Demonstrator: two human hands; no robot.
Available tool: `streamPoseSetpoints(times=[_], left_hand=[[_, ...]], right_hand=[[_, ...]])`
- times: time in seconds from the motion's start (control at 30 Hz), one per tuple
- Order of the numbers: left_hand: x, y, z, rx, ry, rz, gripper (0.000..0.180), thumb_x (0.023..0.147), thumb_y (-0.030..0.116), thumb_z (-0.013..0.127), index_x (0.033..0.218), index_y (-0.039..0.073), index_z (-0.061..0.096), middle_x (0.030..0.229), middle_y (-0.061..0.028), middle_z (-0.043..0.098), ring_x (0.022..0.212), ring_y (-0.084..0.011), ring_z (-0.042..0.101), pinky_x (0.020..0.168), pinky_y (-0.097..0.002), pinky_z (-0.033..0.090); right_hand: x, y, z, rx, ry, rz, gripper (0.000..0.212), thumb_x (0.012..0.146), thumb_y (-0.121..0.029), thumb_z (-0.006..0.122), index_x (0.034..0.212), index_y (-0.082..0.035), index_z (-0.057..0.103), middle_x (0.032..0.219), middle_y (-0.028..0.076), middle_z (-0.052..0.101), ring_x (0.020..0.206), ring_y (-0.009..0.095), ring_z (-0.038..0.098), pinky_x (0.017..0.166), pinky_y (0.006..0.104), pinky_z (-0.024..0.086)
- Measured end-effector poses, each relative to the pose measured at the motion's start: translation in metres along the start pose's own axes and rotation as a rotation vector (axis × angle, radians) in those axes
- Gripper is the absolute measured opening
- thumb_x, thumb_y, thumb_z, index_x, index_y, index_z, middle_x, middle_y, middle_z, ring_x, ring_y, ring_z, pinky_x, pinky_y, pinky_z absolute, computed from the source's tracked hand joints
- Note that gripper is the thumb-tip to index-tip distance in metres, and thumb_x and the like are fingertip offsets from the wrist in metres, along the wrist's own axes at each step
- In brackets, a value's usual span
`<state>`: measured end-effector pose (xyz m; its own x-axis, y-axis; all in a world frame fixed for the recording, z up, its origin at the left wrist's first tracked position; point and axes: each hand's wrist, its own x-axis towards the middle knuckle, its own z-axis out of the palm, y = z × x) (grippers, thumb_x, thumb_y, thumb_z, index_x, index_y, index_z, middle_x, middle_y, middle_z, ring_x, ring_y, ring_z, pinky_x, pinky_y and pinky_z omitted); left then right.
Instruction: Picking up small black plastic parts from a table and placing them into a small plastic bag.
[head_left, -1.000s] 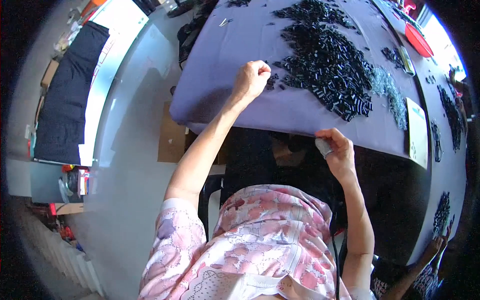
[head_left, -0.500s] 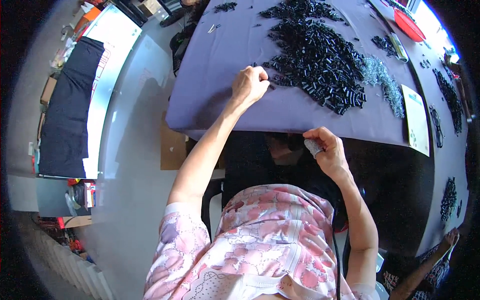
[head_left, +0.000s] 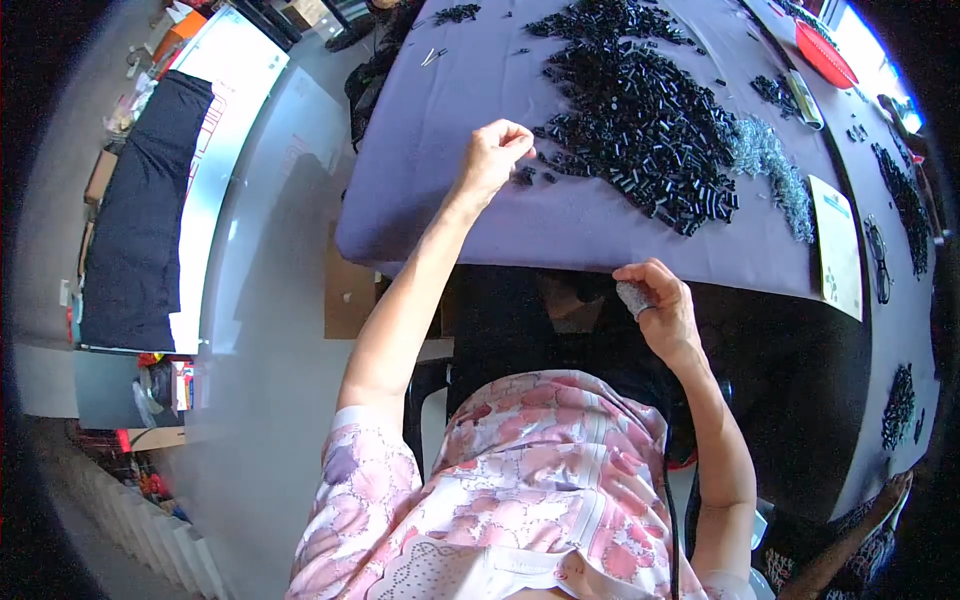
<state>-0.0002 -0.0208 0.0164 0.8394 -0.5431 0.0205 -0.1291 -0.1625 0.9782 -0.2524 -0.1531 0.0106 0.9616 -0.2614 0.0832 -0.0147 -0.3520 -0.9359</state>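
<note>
A large heap of small black cylindrical pieces [head_left: 650, 120] is spread over the purple-grey cloth of the table [head_left: 430, 215]. My left hand [head_left: 490, 160] hovers at the heap's near-left fringe, thumb and fingertips pinched together; whatever may be between them is too small to make out. A few loose black pieces [head_left: 526, 176] lie just right of it. At the table's front edge is my right hand [head_left: 668, 312], its fingers closed and a silvery-grey wrap [head_left: 633, 297] around a finger. What those fingers may hold is hidden.
Small clear pieces [head_left: 775, 165] border the heap on the right, beside a pale card [head_left: 838, 245] and eyeglasses [head_left: 880, 262]. A red basket [head_left: 826, 55] stands at the far right. Another person's arm [head_left: 855, 535] shows at lower right. Black cloth [head_left: 140, 220] lies at left.
My left hand has shifted slightly away and to the left, leaving a few loose black pieces in sight beside it. My right hand stays at the table edge.
</note>
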Motion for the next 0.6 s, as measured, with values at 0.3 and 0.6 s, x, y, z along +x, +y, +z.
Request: streamPoseSetpoints(times=[0.3, 0.6], left_hand=[[-0.098, 0.029, 0.047, -0.716, -0.32, -0.251, 0.013, 0.086, 0.008, 0.05, 0.093, 0.001, 0.059, 0.078, -0.006, 0.058, 0.059, -0.0061, 0.051, 0.05, -0.0185, 0.04], [-0.141, 0.034, 0.085, -0.72, -0.318, -0.245, 0.01, 0.085, 0.007, 0.054, 0.093, 0.003, 0.059, 0.072, 0.0014, 0.053, 0.059, -0.0034, 0.045, 0.05, -0.0173, 0.038]], right_hand=[[-0.003, -0.013, -0.008, 0.145, 0.086, -0.115, 0.03, 0.072, 0.018, 0.039, 0.093, 0.002, 0.055, 0.089, 0.002, 0.05, 0.085, 0.008, 0.051, 0.074, 0.0199, 0.042], [-0.004, -0.023, -0.006, 0.188, 0.226, -0.281, 0.037, 0.058, 0.016, 0.047, 0.09, -0.001, 0.056, 0.082, 0.01, 0.055, 0.076, 0.023, 0.057, 0.068, 0.0282, 0.045]])
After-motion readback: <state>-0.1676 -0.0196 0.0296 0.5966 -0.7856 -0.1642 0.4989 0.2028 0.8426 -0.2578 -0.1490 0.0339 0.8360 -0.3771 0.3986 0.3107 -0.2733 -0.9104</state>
